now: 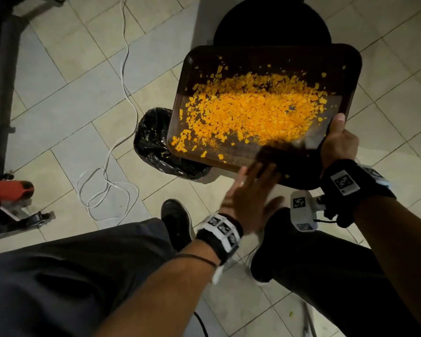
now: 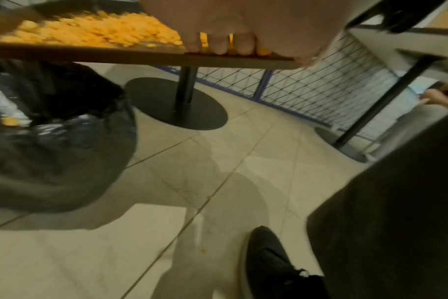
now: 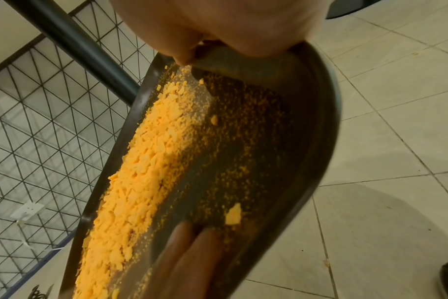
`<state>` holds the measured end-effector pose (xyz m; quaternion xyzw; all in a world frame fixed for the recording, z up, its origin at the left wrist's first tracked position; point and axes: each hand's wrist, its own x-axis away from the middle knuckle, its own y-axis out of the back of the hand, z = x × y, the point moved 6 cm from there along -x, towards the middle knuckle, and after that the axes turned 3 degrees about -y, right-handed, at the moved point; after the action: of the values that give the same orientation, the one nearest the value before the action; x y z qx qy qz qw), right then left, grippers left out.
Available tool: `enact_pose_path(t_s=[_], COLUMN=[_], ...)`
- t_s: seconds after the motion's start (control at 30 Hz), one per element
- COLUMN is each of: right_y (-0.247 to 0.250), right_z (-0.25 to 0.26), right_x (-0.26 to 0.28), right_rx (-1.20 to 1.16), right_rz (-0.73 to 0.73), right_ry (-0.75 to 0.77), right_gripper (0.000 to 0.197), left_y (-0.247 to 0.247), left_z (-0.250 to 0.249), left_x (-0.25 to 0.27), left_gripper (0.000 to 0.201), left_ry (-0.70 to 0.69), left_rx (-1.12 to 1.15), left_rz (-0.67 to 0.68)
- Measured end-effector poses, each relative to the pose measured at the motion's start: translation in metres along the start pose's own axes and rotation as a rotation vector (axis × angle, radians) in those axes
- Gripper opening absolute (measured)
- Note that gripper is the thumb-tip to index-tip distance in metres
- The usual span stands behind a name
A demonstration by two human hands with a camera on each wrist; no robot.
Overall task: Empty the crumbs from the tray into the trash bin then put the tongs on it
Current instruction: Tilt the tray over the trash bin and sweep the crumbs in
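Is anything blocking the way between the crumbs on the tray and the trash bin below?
Nothing visible does. The tray, gripped by the right hand, tilts with its lower left corner over the open, black-lined trash bin. The left hand lies flat at the near edge, behind the crumbs, not between them and the bin.

This is looking like a café or canteen dining area: pedestal tables (image 2: 184,89) are standing on round black bases over a pale tiled floor (image 1: 66,69). A blue-framed wire-mesh partition (image 2: 320,91) is running behind them, and a bag-lined trash bin (image 1: 153,144) is sitting nearby.
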<state>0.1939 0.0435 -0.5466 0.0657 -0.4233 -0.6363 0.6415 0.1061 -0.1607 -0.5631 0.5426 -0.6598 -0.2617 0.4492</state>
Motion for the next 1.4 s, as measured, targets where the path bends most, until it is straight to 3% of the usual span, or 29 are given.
enact_pose_path(t_s=[0.2, 0.3, 0.37, 0.47, 0.57, 0.63, 0.7, 0.8, 0.93, 1.03, 1.1, 1.17, 1.27, 1.4], right_y=[0.002, 0.001, -0.002, -0.004, -0.006, -0.005, -0.005, -0.003, -0.001, -0.001, -0.002, -0.004, -0.004, 0.001], right_z=[-0.006, -0.007, -0.01, -0.014, -0.014, -0.015, -0.016, -0.016, -0.014, -0.013, -0.011, -0.009, -0.011, -0.013], right_x=[-0.006, -0.005, -0.004, -0.003, -0.001, 0.0, 0.0, -0.002, -0.002, 0.001, 0.004, 0.008, 0.011, 0.011], right_rx=[0.01, 0.028, 0.015, 0.011, 0.018, 0.036, 0.039, 0.047, 0.047, 0.059, 0.064, 0.06, 0.061, 0.05], right_rz=[0.013, 0.014, 0.013, -0.007, -0.011, -0.011, 0.002, 0.021, 0.014, 0.012, 0.003, -0.002, -0.012, -0.025], right_ry=[0.009, 0.021, 0.007, -0.001, 0.005, 0.019, 0.029, 0.022, 0.043, 0.054, 0.054, 0.065, 0.08, 0.094], right_gripper=[0.049, 0.049, 0.048, 0.047, 0.05, 0.05, 0.049, 0.047, 0.044, 0.049, 0.051, 0.053, 0.05, 0.055], left_y=[-0.005, 0.0, 0.01, 0.011, -0.014, -0.028, -0.026, -0.03, -0.036, -0.022, -0.013, -0.009, -0.028, -0.037], left_z=[0.126, 0.151, 0.127, 0.049, -0.024, -0.036, -0.021, 0.039, 0.131, 0.147, 0.121, 0.072, 0.0, 0.009], left_x=[0.041, 0.049, 0.042, 0.021, 0.004, -0.003, -0.006, 0.005, 0.038, 0.046, 0.037, 0.023, -0.001, -0.021], left_gripper=[0.069, 0.07, 0.063, 0.059, 0.066, 0.068, 0.061, 0.058, 0.062, 0.073, 0.064, 0.06, 0.064, 0.072], left_ry=[0.328, 0.432, 0.385, 0.169, -0.057, -0.087, -0.026, 0.149, 0.404, 0.486, 0.413, 0.237, 0.0, 0.069], left_rx=[-0.029, -0.004, 0.02, 0.083, 0.016, 0.006, -0.003, 0.021, -0.021, 0.057, 0.064, 0.088, 0.028, -0.023], left_rz=[0.097, 0.083, 0.015, -0.052, -0.01, 0.026, 0.009, 0.023, 0.155, 0.138, 0.026, -0.065, -0.051, 0.02])
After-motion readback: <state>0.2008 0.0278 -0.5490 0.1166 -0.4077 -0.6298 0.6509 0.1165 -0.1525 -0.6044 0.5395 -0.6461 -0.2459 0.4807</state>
